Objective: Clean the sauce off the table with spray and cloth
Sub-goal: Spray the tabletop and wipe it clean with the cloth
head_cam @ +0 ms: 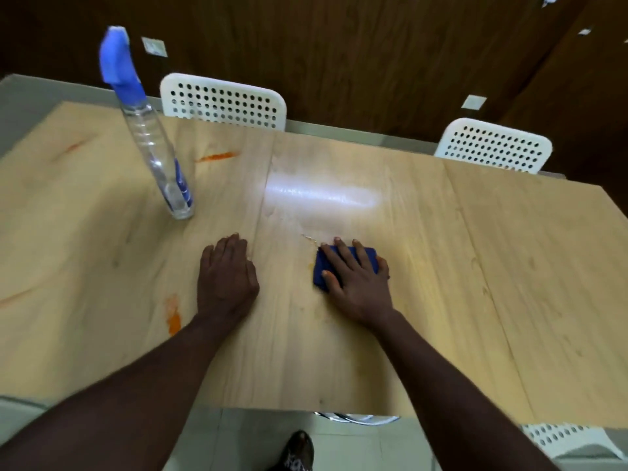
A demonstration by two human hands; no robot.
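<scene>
Right hand [356,280] flat, fingers spread, pressing the blue cloth [343,263] onto the table [441,300] | left hand [226,273] flat, empty | I see spray bottle [153,137] upright far-left, sauce smears [173,316] nearby.

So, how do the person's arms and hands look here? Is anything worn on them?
Both forearms are bare as far as the picture shows: no sleeves reach into view. The left hand and the right hand carry no gloves, and I see no watch, bracelet or ring on them. The fingernails are short. The picture is somewhat blurred, so small details could be missed.
</scene>
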